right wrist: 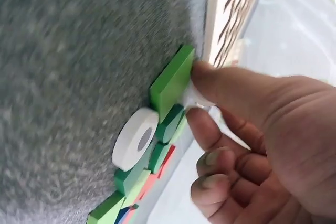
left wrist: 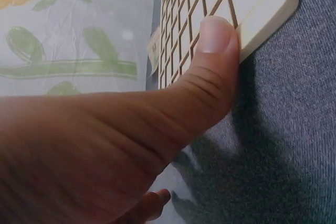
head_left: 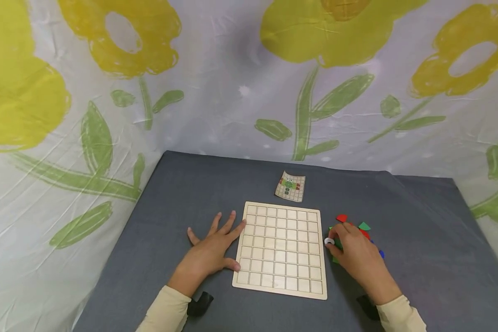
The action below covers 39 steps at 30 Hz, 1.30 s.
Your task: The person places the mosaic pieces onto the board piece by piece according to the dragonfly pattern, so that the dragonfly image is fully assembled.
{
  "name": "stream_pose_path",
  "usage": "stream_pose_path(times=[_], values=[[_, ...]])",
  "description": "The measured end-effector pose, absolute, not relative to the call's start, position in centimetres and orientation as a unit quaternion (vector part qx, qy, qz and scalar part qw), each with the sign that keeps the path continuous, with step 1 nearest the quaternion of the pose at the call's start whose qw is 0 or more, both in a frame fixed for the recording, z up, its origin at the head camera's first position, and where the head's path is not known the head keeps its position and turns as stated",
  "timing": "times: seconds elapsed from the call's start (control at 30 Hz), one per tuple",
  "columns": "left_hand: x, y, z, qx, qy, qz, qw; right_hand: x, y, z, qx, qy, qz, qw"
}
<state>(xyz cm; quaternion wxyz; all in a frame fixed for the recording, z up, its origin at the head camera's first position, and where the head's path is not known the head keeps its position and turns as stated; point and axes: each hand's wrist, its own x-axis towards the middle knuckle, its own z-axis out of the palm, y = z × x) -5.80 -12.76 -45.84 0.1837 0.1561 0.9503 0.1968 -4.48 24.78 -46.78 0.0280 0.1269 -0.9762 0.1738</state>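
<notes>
My left hand (head_left: 207,253) lies with fingers spread along the left side of a pale wooden grid board (head_left: 282,291). Its thumb (left wrist: 215,40) presses on the board's edge, and the index fingertip reaches the rim higher up. Beside the right side of the board, my right hand (head_left: 358,253) pinches a white round disc (head_left: 329,240) between thumb and index finger. The fingers hide much of that disc in the right wrist view. Below them lie a light green block (right wrist: 173,85), a second white disc (right wrist: 128,142) with a grey centre, and dark green pieces (right wrist: 169,124).
More coloured pieces spread around my right hand, among them a red piece (head_left: 341,217), a green triangle (head_left: 364,226) and a blue piece (head_left: 382,254). Behind the board lies a small card (head_left: 290,186) with a coloured figure on a grid. Flower-printed cloth surrounds the grey table (head_left: 182,193).
</notes>
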Motion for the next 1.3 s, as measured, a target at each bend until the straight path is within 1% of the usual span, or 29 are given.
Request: stream_pose_path(times=[0.13, 0.33, 0.4, 0.6, 0.8, 1.03, 1.3], values=[[-5.8, -12.6, -45.8, 0.153, 0.952, 0.197, 0.178, -4.6, 24.5, -46.4, 0.138, -0.969, 0.206, 0.01], [-5.7, -12.6, -45.9, 0.145, 0.952, 0.191, 0.188, -4.7, 23.4, -45.8, 0.151, -0.966, 0.201, 0.064], [-5.7, -12.6, -45.8, 0.143, 0.952, 0.189, 0.191, -4.9, 22.8, -45.5, 0.149, -0.964, 0.209, 0.07], [-5.7, -12.7, -45.7, 0.141, 0.95, 0.191, 0.201, -5.9, 20.7, -45.0, 0.15, -0.959, 0.237, 0.042], [-5.7, -12.9, -46.0, 0.14, 0.948, 0.199, 0.204, -6.6, 19.0, -44.8, 0.167, -0.958, 0.229, 0.048], [-5.9, -13.0, -46.2, 0.138, 0.947, 0.193, 0.216, -7.6, 17.6, -45.0, 0.173, -0.948, 0.266, 0.019], [-6.1, -12.9, -45.9, 0.144, 0.946, 0.185, 0.222, -8.7, 16.3, -45.0, 0.169, -0.945, 0.279, 0.009]])
